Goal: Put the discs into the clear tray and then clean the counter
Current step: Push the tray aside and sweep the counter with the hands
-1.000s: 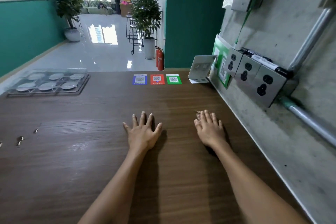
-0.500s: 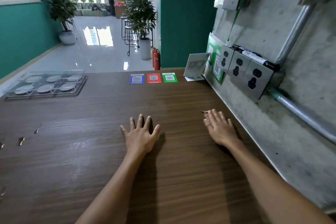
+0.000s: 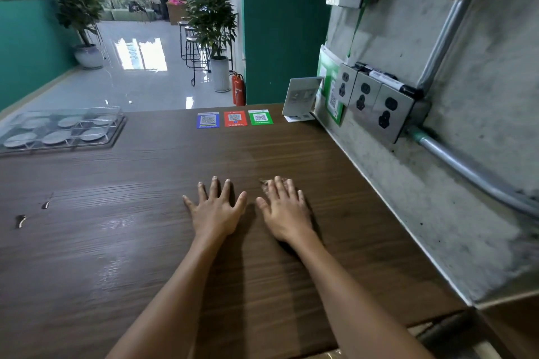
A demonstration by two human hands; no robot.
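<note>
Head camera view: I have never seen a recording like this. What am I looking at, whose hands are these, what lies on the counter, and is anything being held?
This is one wide-angle camera worn on a person's head, looking forward and down, which is why the walls bend. There is no robot. The left hand and right hand lie flat, fingers spread, on the brown wooden counter; neither visibly grips anything, though something small and crumpled peeks out at the right fingertips. Far left stands the clear tray with six pale discs in its compartments. Three coloured QR cards lie at the far edge, and small scraps lie at left.
</note>
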